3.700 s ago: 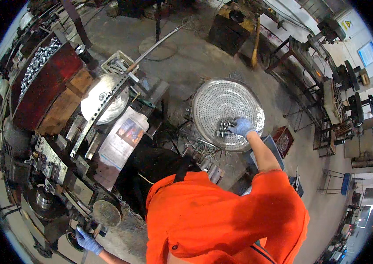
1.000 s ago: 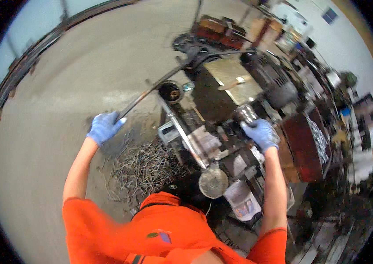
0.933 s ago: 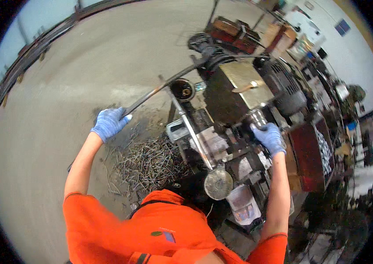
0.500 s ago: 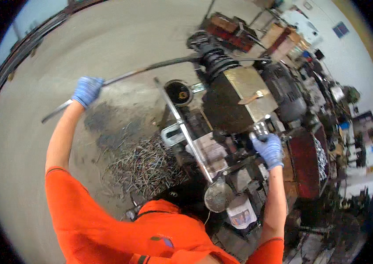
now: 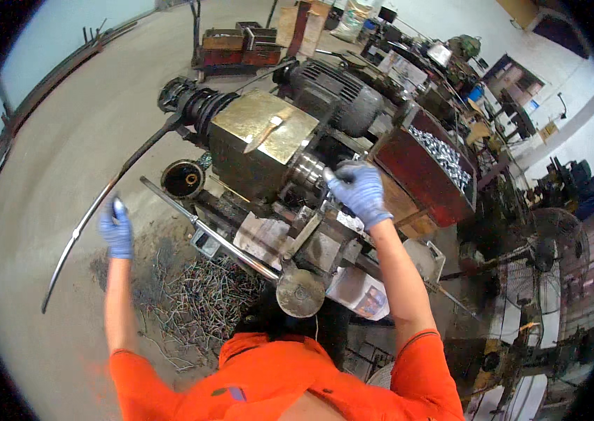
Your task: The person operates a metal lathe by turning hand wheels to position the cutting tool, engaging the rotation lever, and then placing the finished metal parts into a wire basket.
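Judging the long lever (image 5: 76,233) stiff and heavy, best gripped low, I see it beside my loosely uncurled, seemingly empty left hand (image 5: 116,228), my half-curled right hand (image 5: 361,191) at the chuck (image 5: 307,170), hold unclear.

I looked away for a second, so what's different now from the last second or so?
The left hand has let go of the long lever and is now just to its right. The view has turned, so I can't tell whether the lever swung. The right hand is still by the chuck; the brush stayed on the metal housing.
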Demonstrator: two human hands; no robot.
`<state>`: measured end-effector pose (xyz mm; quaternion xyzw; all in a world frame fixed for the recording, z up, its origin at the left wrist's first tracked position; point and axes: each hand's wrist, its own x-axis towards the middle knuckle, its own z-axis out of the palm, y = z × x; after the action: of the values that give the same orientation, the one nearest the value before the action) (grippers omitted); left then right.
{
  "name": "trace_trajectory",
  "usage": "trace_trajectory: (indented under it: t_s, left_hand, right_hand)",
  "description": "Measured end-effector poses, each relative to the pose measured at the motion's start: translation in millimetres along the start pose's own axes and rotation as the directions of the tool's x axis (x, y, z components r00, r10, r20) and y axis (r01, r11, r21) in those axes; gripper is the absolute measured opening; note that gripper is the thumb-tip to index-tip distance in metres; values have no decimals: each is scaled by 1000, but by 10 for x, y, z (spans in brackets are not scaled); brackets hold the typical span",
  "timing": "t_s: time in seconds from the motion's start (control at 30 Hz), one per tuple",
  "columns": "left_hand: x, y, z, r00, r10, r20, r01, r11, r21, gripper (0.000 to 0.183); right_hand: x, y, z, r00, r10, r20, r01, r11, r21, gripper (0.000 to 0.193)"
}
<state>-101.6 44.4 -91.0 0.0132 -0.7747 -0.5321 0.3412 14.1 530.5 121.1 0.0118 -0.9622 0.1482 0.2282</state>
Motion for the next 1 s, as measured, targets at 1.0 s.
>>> trace_trajectory:
  t_s: [1.0]
  left_hand:
    - [-189, 1339, 679, 841, 24, 541, -312, 838, 448, 26]
  right_hand:
    - [-4458, 3344, -1694, 318, 944, -92, -745, 188, -640, 57]
